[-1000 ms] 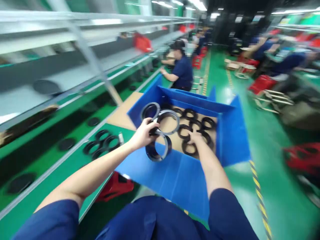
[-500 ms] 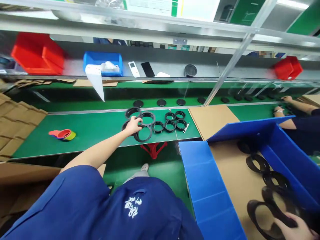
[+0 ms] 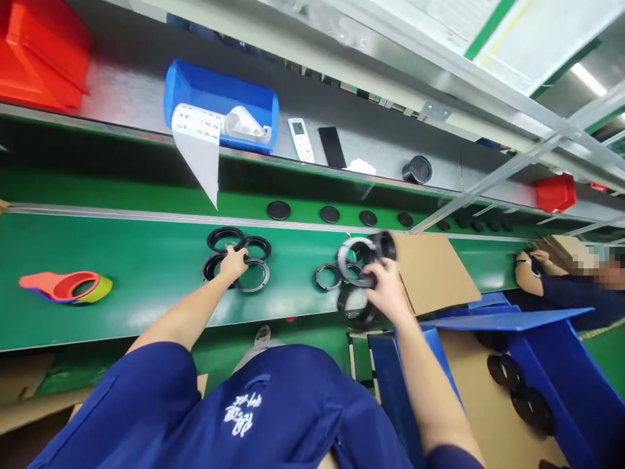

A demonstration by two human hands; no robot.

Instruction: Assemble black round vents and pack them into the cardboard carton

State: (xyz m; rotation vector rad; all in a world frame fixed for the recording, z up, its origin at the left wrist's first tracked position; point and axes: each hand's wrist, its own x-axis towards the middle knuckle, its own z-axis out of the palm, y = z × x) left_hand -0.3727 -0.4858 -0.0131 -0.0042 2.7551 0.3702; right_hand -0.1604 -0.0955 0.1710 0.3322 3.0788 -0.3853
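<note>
My left hand (image 3: 233, 264) is closed on a cluster of black rings (image 3: 254, 276) at the green worktable, fingers gripping where their rims meet. Whether the cluster rests on the surface I cannot tell. My right hand (image 3: 385, 286) grips several more black rings (image 3: 352, 305), smeared by motion, above the table's front edge beside the cardboard. Partly covered by this bunch, other black rings (image 3: 328, 277) lie on the table. Further black rings (image 3: 532, 409) are in the blue box at lower right.
Flat cardboard (image 3: 434, 270) lies right of the rings. Black discs (image 3: 330, 214) line the strip behind. Orange and yellow ring-shaped pieces (image 3: 63, 286) lie at left. The shelf above bears a blue bin (image 3: 219, 85), a remote (image 3: 301, 139) and a phone (image 3: 332, 147). A co-worker (image 3: 576, 296) sits at right.
My right hand has come up from the blue box to the table with several black rings. My left hand and its cluster have shifted left, away from the other rings. The view has turned.
</note>
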